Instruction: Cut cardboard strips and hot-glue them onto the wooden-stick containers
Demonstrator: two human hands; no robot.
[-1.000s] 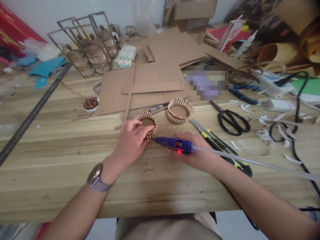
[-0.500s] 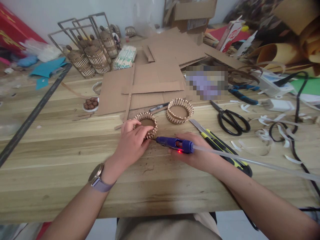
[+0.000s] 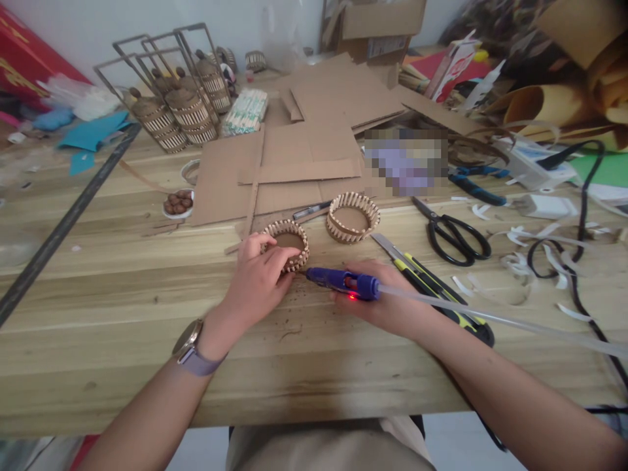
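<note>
My left hand (image 3: 265,267) grips the near rim of a small round basket (image 3: 305,247) with a cardboard floor and a wall of short wooden sticks. In my right hand (image 3: 377,297) is a blue hot glue gun (image 3: 333,280), its red light lit and a long clear glue stick trailing from its back. The gun's nozzle points left, at the lower right side of the basket beside my left fingertips; whether it touches cannot be made out. A second stick-walled basket (image 3: 353,219) sits just behind to the right.
Utility knives (image 3: 441,294) lie by my right forearm, with black scissors (image 3: 456,239) beyond. Cardboard sheets (image 3: 304,150) cover the back middle. A bowl of nuts (image 3: 178,204) and several stick lanterns (image 3: 191,114) stand at left. Black cable (image 3: 583,209) and white scraps lie at right.
Almost nothing differs. My left hand stays on the basket, and the glue gun holds its place with its nozzle by the basket's side.
</note>
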